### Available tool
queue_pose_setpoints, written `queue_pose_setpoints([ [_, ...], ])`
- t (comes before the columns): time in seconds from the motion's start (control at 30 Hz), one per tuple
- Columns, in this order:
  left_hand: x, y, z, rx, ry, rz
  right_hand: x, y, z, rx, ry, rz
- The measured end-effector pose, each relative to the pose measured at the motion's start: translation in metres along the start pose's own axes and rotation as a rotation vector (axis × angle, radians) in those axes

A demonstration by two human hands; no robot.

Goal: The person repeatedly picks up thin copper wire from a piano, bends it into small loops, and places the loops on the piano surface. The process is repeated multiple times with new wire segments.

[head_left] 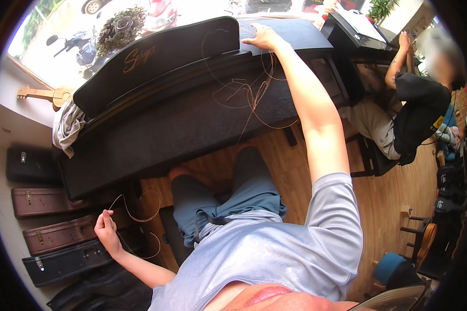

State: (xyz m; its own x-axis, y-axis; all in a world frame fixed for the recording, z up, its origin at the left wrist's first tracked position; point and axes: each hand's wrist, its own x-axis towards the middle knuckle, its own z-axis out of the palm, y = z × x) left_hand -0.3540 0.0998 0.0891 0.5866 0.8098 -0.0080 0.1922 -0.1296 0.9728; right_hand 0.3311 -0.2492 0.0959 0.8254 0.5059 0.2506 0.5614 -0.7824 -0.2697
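My left hand point(107, 234) is raised at the lower left, its fingers pinched on a thin copper-coloured wire string point(144, 220). The string loops loosely beside my hand and dangles below it. My right arm stretches far out to the top of a dark piano point(166, 119). There my right hand point(262, 37) has its thumb and fingers apart, close to fine strands by the fingertips. A loose tangle of copper-coloured wire strings point(251, 96) hangs down the piano's front below that hand. Whether any strand is tucked under my right fingers is hard to see.
Several instrument cases point(59, 234) are stacked at the left. A grey cloth point(68, 124) drapes over the piano's left end, near a small guitar point(44, 94). At the right, another person point(417, 98) sits with hands raised at a dark cabinet point(355, 28). Wooden floor point(373, 207) spreads behind.
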Motion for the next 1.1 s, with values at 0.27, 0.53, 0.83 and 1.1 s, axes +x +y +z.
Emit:
queue_pose_setpoints([
  [0.27,0.012,-0.005,0.013,-0.01,-0.03,0.018,0.0,-0.002,-0.059,0.202,0.401,-0.14],
  [0.53,0.019,0.001,0.029,-0.144,-0.176,0.053,-0.179,-0.154,-0.108,1.071,0.799,-0.497],
  [0.83,0.05,0.035,0.099,-0.445,-0.564,0.222,-0.281,-0.328,0.068,1.488,-0.27,-0.328],
  [1.1,0.067,0.027,0.122,-0.611,-0.489,0.113,-0.275,-0.309,0.1,1.644,-0.667,-0.103],
])
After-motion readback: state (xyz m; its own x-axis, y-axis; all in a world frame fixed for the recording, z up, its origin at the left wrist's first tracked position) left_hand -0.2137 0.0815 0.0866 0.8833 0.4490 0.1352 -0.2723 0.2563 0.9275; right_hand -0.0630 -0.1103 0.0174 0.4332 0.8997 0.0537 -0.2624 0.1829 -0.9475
